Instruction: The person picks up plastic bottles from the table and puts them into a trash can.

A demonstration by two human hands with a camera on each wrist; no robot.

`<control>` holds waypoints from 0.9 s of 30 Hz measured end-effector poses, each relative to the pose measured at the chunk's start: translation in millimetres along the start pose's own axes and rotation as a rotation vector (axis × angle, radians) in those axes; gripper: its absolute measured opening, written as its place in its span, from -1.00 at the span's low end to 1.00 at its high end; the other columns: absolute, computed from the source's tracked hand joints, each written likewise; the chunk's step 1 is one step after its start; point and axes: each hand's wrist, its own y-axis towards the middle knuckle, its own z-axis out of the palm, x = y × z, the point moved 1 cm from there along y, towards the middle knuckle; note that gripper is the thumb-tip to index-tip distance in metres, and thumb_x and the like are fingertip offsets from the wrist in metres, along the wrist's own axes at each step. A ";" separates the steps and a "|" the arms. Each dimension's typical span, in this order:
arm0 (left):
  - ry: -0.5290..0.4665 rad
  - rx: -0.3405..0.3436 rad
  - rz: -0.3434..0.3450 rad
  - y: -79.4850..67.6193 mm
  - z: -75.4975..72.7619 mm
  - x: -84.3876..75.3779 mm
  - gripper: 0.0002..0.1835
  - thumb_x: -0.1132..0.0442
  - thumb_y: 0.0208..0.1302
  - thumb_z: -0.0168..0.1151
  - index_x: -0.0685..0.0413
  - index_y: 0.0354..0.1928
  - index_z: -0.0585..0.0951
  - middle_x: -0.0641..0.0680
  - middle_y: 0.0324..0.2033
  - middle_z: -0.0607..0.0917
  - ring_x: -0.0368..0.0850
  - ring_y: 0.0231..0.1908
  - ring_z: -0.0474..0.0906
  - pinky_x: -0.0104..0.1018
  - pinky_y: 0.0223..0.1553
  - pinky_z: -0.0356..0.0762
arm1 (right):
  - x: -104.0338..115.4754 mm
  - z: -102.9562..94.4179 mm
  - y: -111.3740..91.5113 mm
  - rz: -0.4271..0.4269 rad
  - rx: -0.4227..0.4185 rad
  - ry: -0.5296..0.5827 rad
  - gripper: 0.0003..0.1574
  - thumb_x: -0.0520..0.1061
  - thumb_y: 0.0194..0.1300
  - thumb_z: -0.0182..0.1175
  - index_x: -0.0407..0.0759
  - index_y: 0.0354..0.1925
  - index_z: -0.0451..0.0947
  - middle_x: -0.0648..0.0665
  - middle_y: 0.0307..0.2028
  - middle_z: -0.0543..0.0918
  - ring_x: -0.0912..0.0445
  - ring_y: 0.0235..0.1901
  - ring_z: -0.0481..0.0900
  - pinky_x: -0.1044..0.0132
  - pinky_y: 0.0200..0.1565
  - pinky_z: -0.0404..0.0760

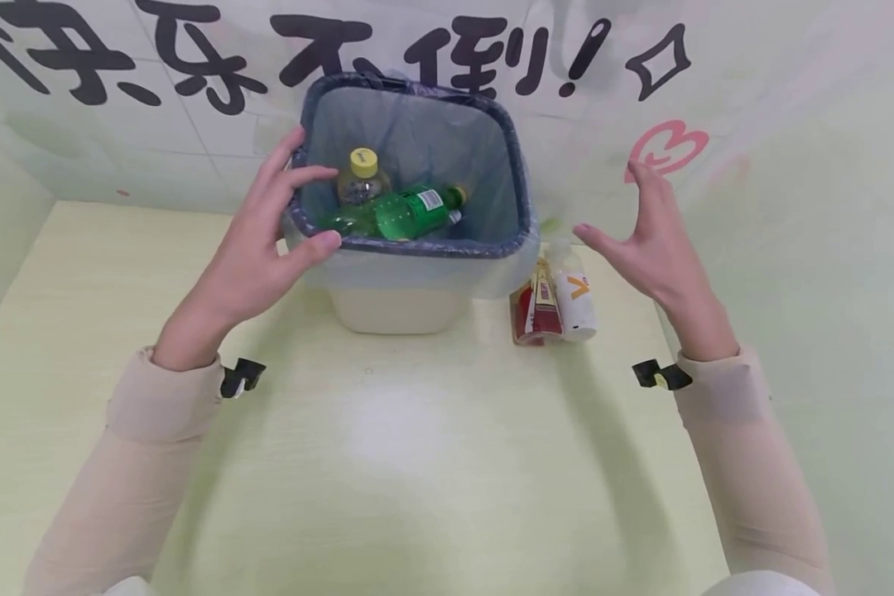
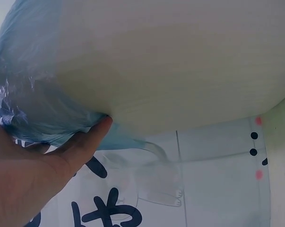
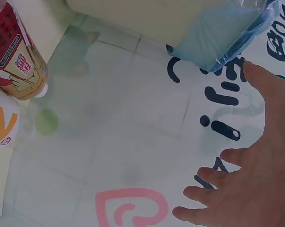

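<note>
A white bin (image 1: 398,310) lined with a translucent blue plastic bag (image 1: 525,190) stands against the wall. Inside it lie a green plastic bottle (image 1: 417,213) and a clear bottle with a yellow cap (image 1: 363,162). Fingers spread, my left hand (image 1: 246,257) is at the bin's left rim; in the left wrist view its fingertip (image 2: 104,124) touches the overhanging bag. Away to the right of the bin, my right hand (image 1: 663,244) hangs in the air with fingers apart, holding nothing.
Right of the bin, a red and tan package (image 1: 544,310) stands beside a white-labelled bottle (image 1: 577,302) on the pale wooden surface (image 1: 432,463). A wall (image 1: 231,165) with large black characters rises behind, and another wall (image 1: 827,273) borders the right side.
</note>
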 end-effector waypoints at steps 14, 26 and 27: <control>0.036 -0.011 0.015 -1.0 -1.6 0.8 -0.46 0.06 0.31 0.30 0.10 0.27 0.49 -0.09 0.55 -0.01 -0.11 0.49 -0.02 -0.53 -0.04 0.44 | -38.9 17.8 8.2 0.051 -0.010 -0.056 0.28 0.24 0.19 0.34 -0.14 0.58 -0.14 -0.24 0.54 -0.04 -0.17 0.49 -0.03 -0.19 0.43 0.05; 0.054 -0.006 0.007 -2.4 -1.3 -0.2 -0.45 0.00 0.27 0.28 0.04 0.26 0.49 -0.17 0.54 -0.01 -0.14 0.48 -0.01 0.05 0.01 0.48 | -53.5 35.8 9.9 0.092 0.089 -0.087 0.33 0.30 0.22 0.29 -0.31 0.55 -0.19 -0.41 0.51 -0.06 -0.34 0.46 -0.04 -0.31 0.37 0.04; 0.055 -0.010 0.004 -3.9 -3.0 -0.3 -0.45 0.01 0.28 0.28 0.04 0.26 0.49 -0.18 0.54 -0.01 -0.15 0.48 0.01 0.02 -0.05 0.51 | -52.9 38.5 11.9 0.093 0.100 -0.088 0.34 0.31 0.22 0.29 -0.32 0.55 -0.20 -0.42 0.51 -0.05 -0.35 0.45 -0.03 -0.32 0.37 0.04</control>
